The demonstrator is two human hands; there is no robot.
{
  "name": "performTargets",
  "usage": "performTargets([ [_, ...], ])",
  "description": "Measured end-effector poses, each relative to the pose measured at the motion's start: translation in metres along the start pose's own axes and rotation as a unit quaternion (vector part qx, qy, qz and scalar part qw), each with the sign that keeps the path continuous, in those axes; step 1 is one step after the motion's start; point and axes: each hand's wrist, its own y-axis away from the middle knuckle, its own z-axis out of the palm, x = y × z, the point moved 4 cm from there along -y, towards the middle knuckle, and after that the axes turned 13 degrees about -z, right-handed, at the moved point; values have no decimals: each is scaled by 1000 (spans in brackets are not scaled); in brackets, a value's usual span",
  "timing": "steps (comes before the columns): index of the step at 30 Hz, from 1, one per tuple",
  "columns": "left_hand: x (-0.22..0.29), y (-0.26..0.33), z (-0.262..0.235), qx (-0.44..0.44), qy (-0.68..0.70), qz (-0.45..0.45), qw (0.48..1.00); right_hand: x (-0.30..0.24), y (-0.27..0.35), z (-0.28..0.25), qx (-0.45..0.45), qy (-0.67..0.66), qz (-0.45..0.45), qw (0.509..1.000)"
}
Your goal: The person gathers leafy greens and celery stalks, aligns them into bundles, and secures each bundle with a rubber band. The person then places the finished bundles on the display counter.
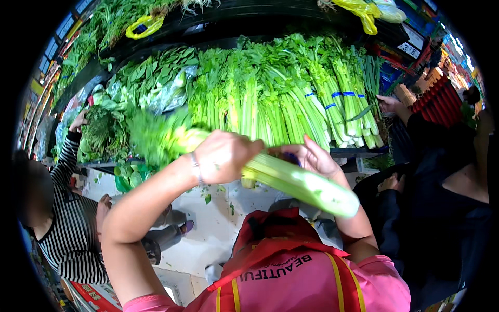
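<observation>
A bunch of celery (291, 182) lies slantwise in the air in front of me, its pale cut base toward the lower right. Its leafy end (158, 136) is smeared by motion. My left hand (223, 156) is closed around the stalks near the middle. Just beyond the stalks, my right hand (318, 158) has its fingers curled at a small dark blue band (292, 159), which is partly hidden and blurred. Behind my hands, several celery bunches (270, 99) lie side by side on the display shelf, some tied with blue bands (337, 94).
Leafy greens (150, 78), some in clear plastic, lie left of the celery. A person in a striped top (78, 229) reaches in at the left. Another person in dark clothes (431, 208) stands close at the right. Leaf scraps litter the pale floor (208, 234).
</observation>
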Motion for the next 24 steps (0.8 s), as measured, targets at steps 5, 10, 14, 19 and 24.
performTargets([
  [5, -32, 17, -19, 57, 170, -216, 960, -15, -4, -3, -11, 98, -135, 986],
  [10, -50, 30, 1, 87, 498, -179, 844, -14, -33, 38, -84, 189, -183, 961],
  [14, -41, 39, 19, 3, 700, -229, 677, 0, -42, 51, -116, 212, -189, 952],
  [19, -36, 55, 22, 83, 633, -261, 724, 6, -40, 74, -194, 331, -237, 893],
  [24, -19, 51, 18, 82, 530, -260, 803, -16, -30, 85, -243, 489, -211, 811],
])
